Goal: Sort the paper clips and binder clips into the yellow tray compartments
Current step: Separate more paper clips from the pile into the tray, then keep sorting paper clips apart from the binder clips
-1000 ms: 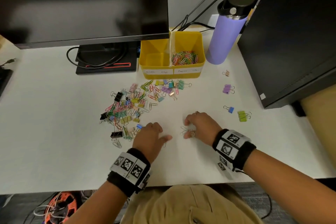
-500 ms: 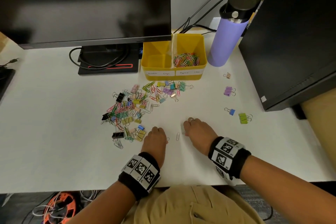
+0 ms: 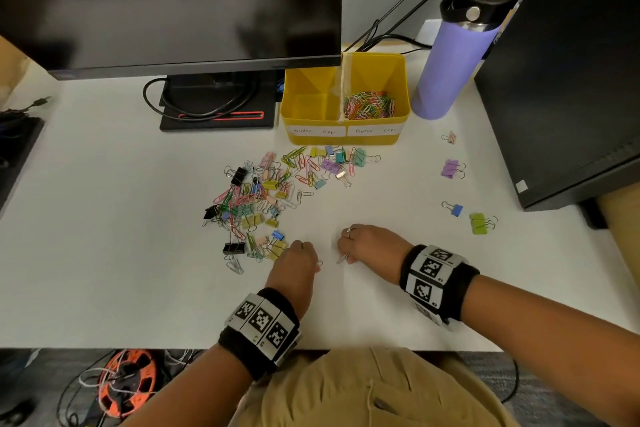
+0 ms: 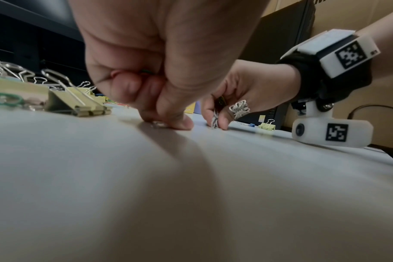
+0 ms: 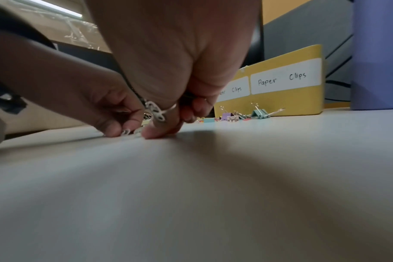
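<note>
The yellow tray [image 3: 346,140] stands at the back; its right compartment holds paper clips [image 3: 369,105], while the left one shows only bare floor. A mixed pile of clips [image 3: 266,198] lies in front of it. Near the table's front, my left hand [image 3: 313,262] has its fingers curled, and its fingertips pinch a small silver paper clip [image 4: 157,125] against the table. In the left wrist view something coloured shows inside its curled fingers. Just to the right, my right hand [image 3: 346,257] pinches a white paper clip [image 4: 214,120] standing on end on the table.
Loose binder clips lie to the right: pink [image 3: 450,137], purple [image 3: 450,168], blue [image 3: 456,210], green [image 3: 479,222]. A purple bottle [image 3: 453,59] stands beside the tray. A monitor [image 3: 169,0] overhangs the back, and a black case [image 3: 571,62] blocks the right.
Both hands drew back toward the front edge. The white clip that lay between them is now pinched by my right hand; my left fingers curled onto another clip.
</note>
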Demonstrator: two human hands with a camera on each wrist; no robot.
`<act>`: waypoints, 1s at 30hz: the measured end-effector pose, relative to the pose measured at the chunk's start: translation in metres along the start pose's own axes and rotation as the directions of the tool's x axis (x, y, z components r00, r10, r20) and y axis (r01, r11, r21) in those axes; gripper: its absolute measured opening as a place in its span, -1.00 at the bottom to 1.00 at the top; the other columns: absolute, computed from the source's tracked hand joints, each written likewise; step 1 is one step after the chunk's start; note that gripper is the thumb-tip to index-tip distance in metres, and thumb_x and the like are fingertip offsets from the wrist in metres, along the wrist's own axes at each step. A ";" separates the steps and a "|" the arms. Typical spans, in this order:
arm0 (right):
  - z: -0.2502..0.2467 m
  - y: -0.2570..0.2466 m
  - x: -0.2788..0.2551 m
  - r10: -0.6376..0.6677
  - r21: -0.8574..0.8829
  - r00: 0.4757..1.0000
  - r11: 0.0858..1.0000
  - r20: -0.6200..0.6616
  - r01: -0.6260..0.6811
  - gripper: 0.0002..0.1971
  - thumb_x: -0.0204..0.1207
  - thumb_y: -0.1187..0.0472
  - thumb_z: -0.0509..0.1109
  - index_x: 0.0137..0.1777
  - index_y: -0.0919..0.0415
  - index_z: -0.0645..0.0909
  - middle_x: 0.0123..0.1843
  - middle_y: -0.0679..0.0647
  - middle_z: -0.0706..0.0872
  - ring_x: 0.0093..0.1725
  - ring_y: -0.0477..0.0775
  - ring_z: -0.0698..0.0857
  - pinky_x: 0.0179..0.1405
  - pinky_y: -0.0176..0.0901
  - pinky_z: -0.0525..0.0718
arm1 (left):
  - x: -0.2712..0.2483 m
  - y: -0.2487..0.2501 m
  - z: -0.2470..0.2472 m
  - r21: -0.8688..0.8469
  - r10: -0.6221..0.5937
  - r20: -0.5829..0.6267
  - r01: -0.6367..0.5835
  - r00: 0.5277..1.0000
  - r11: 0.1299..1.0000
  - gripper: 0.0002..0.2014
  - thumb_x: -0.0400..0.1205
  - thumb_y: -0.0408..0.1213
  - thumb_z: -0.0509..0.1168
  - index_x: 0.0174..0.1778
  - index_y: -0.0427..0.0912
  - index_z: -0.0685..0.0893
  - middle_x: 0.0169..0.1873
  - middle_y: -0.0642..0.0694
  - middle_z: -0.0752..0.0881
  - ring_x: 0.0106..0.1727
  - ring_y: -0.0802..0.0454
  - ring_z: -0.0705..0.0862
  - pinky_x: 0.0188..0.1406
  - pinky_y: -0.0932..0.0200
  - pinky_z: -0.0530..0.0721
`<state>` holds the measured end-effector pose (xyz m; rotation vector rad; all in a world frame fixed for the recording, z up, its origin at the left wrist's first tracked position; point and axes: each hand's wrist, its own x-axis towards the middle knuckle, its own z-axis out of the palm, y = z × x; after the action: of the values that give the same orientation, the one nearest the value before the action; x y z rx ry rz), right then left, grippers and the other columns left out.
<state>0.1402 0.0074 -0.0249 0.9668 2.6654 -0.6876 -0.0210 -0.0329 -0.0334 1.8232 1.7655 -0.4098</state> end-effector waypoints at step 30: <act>-0.175 0.127 0.047 0.572 0.512 0.686 0.794 -0.449 -0.328 -0.69 0.54 0.26 0.31 0.26 0.29 0.56 0.24 0.28 0.67 0.19 0.21 0.64 0.28 0.03 0.58 | 0.147 0.088 -0.230 -0.545 0.100 -0.232 -0.215 0.968 0.811 -0.67 0.67 -0.40 0.11 0.34 -0.39 0.53 0.26 -0.34 0.64 0.31 -0.24 0.60 0.35 -0.02 0.58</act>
<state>0.1787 0.2055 0.0657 2.2062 2.5682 -0.9378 0.0407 0.2236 0.0801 1.5817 1.6055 0.3505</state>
